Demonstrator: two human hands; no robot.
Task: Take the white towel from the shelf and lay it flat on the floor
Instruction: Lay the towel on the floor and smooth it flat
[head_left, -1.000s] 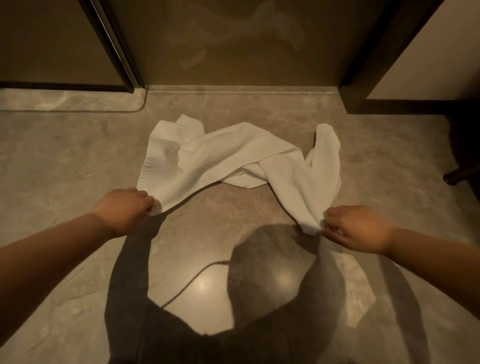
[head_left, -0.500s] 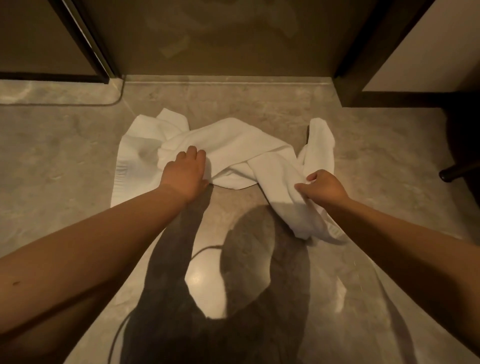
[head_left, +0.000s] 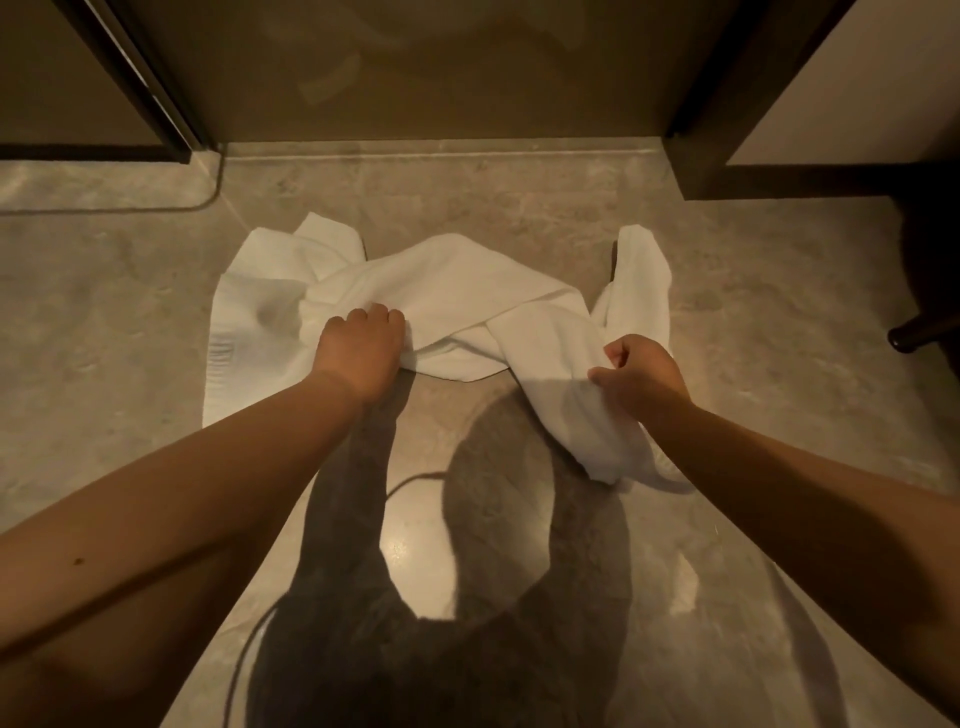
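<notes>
We've got the towel (head_left: 452, 291) twisted on the floor (head_left: 104, 322), long axis 9-to-3. Left hand (head_left: 361, 351) fingers curl closed on the middle fold; right hand (head_left: 641, 371) pinches the 4 o'clock end.

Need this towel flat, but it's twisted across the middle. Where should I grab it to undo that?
Judging by the folds, grip the white towel at the near edge of the band folded over the middle, beside the left hand, coming from above. That layer lies on top; peeling it back should untwist it while the right hand pinches the right strip.
</notes>
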